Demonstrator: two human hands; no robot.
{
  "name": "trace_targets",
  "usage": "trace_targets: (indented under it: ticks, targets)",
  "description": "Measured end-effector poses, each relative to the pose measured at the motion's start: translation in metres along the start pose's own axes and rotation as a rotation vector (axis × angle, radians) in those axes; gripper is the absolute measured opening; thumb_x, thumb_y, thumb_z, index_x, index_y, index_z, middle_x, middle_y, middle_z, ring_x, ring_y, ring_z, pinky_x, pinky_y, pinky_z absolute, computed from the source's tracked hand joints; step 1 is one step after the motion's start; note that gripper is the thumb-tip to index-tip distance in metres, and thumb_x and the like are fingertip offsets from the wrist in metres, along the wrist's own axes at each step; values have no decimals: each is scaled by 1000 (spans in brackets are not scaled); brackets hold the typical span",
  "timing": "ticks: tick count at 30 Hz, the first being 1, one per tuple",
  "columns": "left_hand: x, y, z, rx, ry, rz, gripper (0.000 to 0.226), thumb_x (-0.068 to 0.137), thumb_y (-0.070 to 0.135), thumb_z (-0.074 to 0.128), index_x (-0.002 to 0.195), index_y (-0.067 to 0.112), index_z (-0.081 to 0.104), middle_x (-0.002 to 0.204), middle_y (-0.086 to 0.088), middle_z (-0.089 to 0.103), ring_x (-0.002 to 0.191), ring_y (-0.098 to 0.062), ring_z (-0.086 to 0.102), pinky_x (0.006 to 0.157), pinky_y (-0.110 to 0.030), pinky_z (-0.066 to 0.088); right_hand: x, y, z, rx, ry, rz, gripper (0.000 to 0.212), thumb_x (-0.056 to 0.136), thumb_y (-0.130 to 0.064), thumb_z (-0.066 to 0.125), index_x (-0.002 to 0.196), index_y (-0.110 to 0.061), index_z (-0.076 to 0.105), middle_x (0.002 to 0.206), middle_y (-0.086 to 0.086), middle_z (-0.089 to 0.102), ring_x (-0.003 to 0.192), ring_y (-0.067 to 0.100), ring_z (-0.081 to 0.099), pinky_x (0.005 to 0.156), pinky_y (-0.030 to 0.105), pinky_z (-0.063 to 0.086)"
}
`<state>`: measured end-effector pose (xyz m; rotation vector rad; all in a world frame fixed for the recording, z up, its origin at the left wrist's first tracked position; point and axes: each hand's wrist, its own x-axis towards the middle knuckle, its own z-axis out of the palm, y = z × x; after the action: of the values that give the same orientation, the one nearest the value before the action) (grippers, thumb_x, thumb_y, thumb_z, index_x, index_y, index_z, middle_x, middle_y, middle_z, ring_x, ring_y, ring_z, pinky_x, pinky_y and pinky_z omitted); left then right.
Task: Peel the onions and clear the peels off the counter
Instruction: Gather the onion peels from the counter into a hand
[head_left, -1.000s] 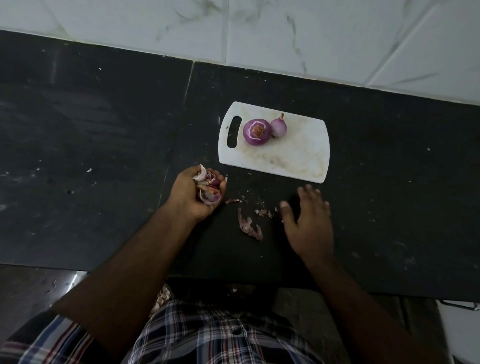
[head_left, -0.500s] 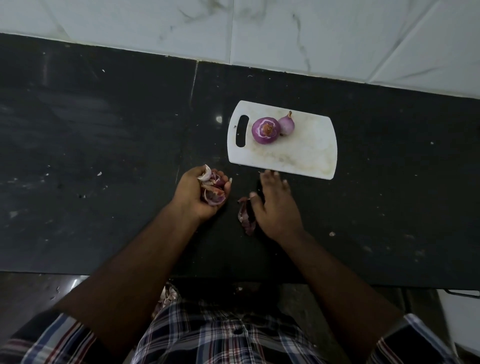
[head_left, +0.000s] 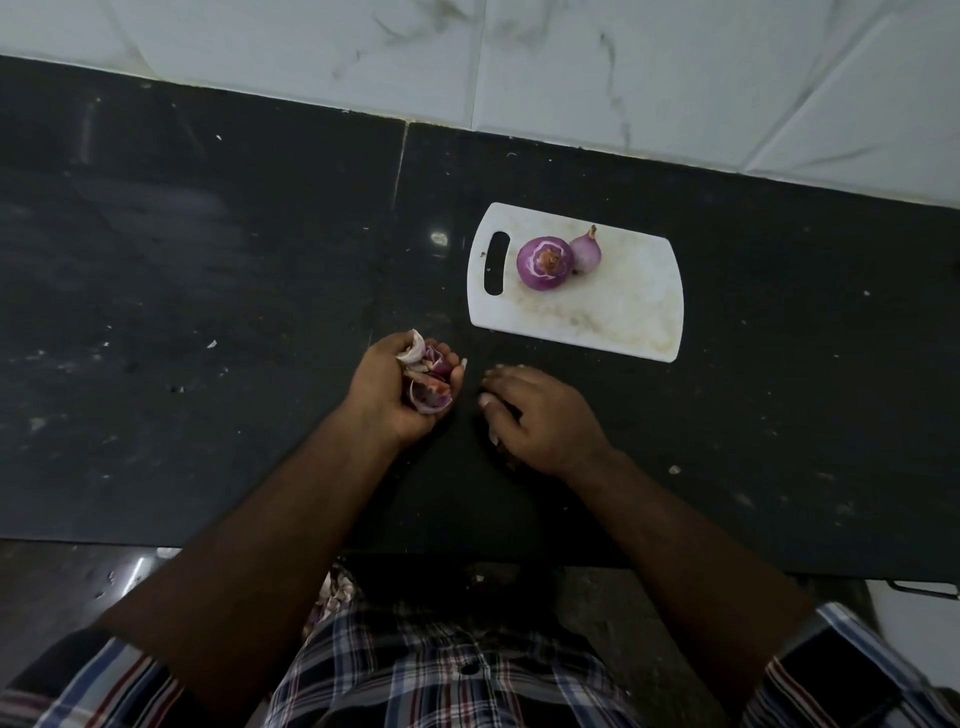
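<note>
2 peeled onions (head_left: 544, 262) sit on my board. My left hand (head_left: 402, 387) grips light, crumbly peels (head_left: 428, 379); my right hand (head_left: 540, 415) curls over scraps, I think.

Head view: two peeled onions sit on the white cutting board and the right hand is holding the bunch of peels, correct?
Not quite. The head view shows the left hand holding the bunch of peels, not the right. The right hand lies knuckles-up on the black counter beside it. The rest stands: two peeled onions sit on the white cutting board.
</note>
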<state>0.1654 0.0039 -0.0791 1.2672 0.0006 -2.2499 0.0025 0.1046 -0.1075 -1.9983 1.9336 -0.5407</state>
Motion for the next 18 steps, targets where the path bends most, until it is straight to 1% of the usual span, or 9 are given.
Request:
trace_targets:
  ticks: [2,4,7,9,12,13,15,17,18]
  targets:
    - [0,0,-1,0,7,-3,31,100,29,50,80,9,63,78,-8,65,82,-21,63,59,-27,58,5,11,-14,-8,124,94,33,97,-31,54,118,-10,69,119,4,69,114,17,60,101,20,39]
    - [0,-2,-1,6,11,-6,29,100,29,51,82,9,63,78,-8,65,84,-22,63,60,-28,57,14,17,-20,-44,96,176,37,98,-31,54,124,-8,66,123,6,66,119,19,57,102,19,33]
    - [-2,-2,-1,22,7,-7,29,99,29,51,84,9,64,78,-8,66,84,-22,63,60,-27,58,7,9,-6,-64,-17,143,47,97,-35,49,133,-6,59,136,10,59,132,23,48,111,25,28]
    - [-2,0,-2,15,3,-4,28,99,29,51,84,9,64,79,-8,66,84,-22,63,60,-27,58,-8,-1,-1,-11,-48,96,45,98,-32,47,134,-8,59,138,8,58,133,19,47,113,25,31]
    - [-3,1,-5,14,-1,1,28,100,29,50,84,10,63,80,-7,66,83,-21,64,59,-27,58,-6,0,-5,49,41,94,37,99,-28,51,130,-11,63,134,5,60,128,15,50,110,20,33]
    - [-4,1,-5,18,-4,2,29,100,29,49,84,10,62,79,-7,65,82,-21,63,58,-27,59,-1,3,-7,49,64,144,39,99,-31,52,132,-12,61,138,4,58,132,15,47,112,22,32]
    - [-5,0,-7,27,-8,6,29,101,29,49,84,9,62,78,-6,65,81,-20,63,58,-26,58,8,7,-7,25,-12,210,50,99,-41,50,141,-14,52,151,3,46,144,17,34,119,33,27]
    - [-7,-2,-7,32,-16,2,29,101,29,48,83,9,62,77,-6,65,80,-20,63,59,-26,58,2,1,2,1,-125,149,60,97,-48,48,146,-13,47,158,4,36,150,20,22,123,38,17]
    - [-8,-3,-6,38,-21,3,30,101,29,48,84,9,61,77,-6,64,80,-20,62,61,-26,58,-4,-3,8,-9,-154,82,62,95,-49,49,145,-12,48,158,6,36,150,22,21,124,38,14]
